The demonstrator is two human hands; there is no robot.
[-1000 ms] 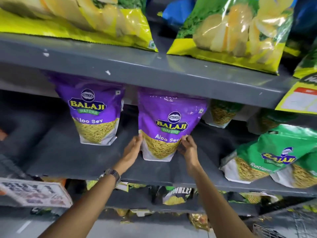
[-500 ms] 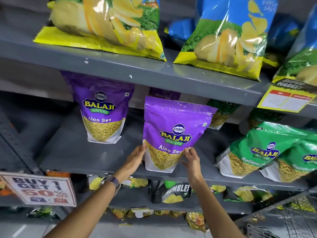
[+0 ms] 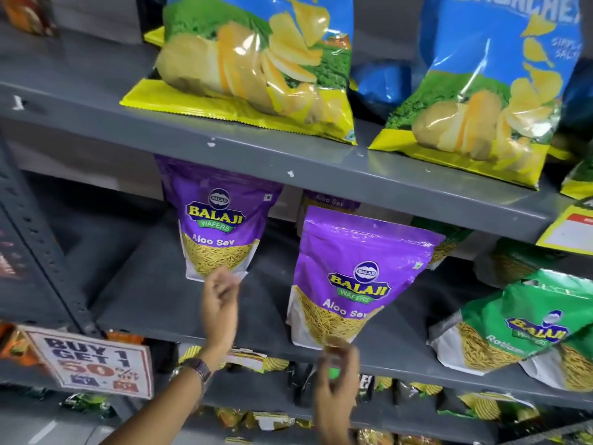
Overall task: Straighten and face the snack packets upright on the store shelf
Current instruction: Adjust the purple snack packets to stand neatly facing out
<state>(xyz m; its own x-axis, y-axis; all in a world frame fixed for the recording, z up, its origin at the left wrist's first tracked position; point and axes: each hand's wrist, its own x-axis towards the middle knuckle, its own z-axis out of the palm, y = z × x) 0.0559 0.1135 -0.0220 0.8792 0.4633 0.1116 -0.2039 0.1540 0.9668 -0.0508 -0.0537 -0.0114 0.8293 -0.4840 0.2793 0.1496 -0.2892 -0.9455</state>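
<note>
While both hands are blurred in the head view, the grey metal shelf [image 3: 179, 303] and its stock read clearly. On the shelf above [image 3: 96, 123] lie two large potato chip bags [image 3: 253, 69], their yellow bottom seams at the front edge. On the middle shelf, one purple Balaji Aloo Sev packet [image 3: 359, 277] stands upright near the front, label facing out, leaning slightly to the right; a second Aloo Sev packet [image 3: 218, 220] stands upright farther back on the left. Green Balaji Ratlami sev packets [image 3: 519, 329] lie tilted at the right. A "Buy 1 Get 1" sign [image 3: 93, 364] hangs at lower left. The left hand [image 3: 219, 297], a wristwatch [image 3: 195, 370] on its wrist, has loosely curled, parted fingers at the lower edge of the back packet; whether they touch it cannot be told. The right hand [image 3: 337, 377] sits just below the front packet's lower edge, fingers drawn partly together, holding nothing visible.
</note>
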